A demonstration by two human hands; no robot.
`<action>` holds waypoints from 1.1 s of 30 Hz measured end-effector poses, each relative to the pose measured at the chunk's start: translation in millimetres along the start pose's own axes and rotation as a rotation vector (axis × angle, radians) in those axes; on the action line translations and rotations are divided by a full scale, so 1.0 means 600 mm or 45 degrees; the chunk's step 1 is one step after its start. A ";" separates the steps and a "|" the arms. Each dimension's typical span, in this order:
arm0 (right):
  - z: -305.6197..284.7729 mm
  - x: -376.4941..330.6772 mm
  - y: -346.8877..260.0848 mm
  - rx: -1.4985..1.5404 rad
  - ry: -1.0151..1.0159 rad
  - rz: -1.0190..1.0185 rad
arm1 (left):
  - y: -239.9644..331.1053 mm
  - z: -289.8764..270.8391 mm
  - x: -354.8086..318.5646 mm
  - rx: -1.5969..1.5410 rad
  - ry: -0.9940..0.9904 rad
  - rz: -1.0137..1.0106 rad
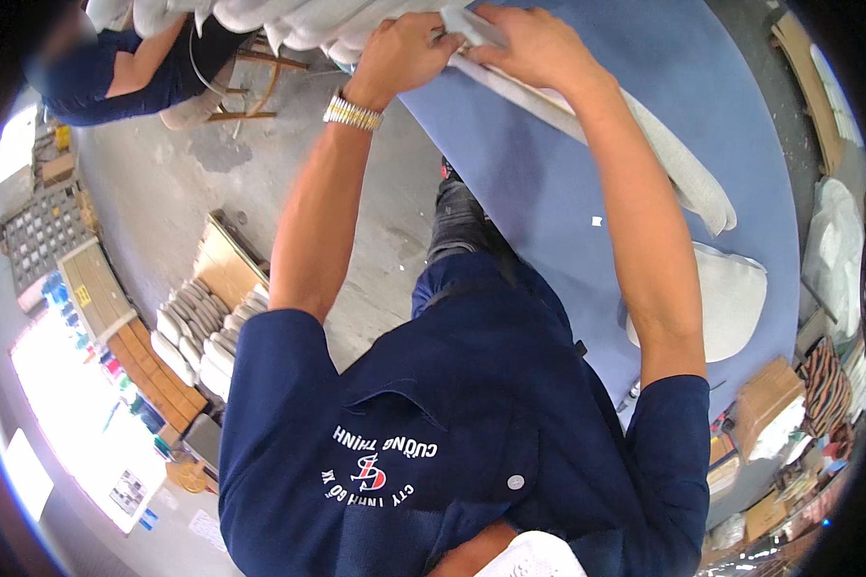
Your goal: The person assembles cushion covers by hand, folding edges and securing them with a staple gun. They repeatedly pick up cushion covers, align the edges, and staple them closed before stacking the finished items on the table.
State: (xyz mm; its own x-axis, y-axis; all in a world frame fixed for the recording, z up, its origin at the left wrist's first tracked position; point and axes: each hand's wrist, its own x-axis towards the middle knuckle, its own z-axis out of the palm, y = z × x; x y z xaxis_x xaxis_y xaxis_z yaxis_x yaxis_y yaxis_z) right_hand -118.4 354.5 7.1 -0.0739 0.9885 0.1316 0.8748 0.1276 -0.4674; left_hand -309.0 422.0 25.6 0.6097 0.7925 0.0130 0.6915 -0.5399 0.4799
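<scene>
At the far edge of the view, both my hands are closed on a long grey fabric-covered pad (678, 159) lying across the blue tabletop (741, 115). My left hand (406, 56), with a metal watch (353, 112) on its wrist, pinches the pad's far left end. Close beside it, my right hand (541, 50) grips the same end with thumb and fingers. A pale grey flap (473, 27) shows between the two hands; whether it belongs to the pad I cannot tell. A rounded grey seat pad (731, 298) rests on the table near my right forearm.
Grey padded pieces (293, 21) are piled beyond my left hand. At the upper left a person (115, 77) sits by a wooden chair frame (260, 82). More grey pads (197, 327) are stacked on the floor at left. Cardboard boxes (768, 394) stand right of the table.
</scene>
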 end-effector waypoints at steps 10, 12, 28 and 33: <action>-0.003 0.035 -0.033 0.036 -0.274 -0.058 | -0.065 0.017 -0.025 -0.444 -0.046 -0.110; -0.003 0.036 -0.022 0.035 -0.250 -0.068 | -0.063 0.019 -0.014 -0.570 -0.051 -0.115; -0.001 0.047 -0.009 0.029 -0.196 -0.161 | -0.045 0.038 -0.020 -0.542 0.085 -0.156; 0.001 0.046 -0.008 0.062 -0.186 -0.095 | -0.038 0.033 -0.030 -0.498 0.131 -0.131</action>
State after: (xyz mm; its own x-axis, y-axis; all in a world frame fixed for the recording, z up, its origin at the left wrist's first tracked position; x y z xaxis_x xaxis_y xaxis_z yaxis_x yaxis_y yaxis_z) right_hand -125.1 381.5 12.2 -0.2096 0.9769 0.0405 0.8401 0.2012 -0.5037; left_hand -328.2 414.7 -3.0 0.4894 0.8717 0.0252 0.5357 -0.3234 0.7800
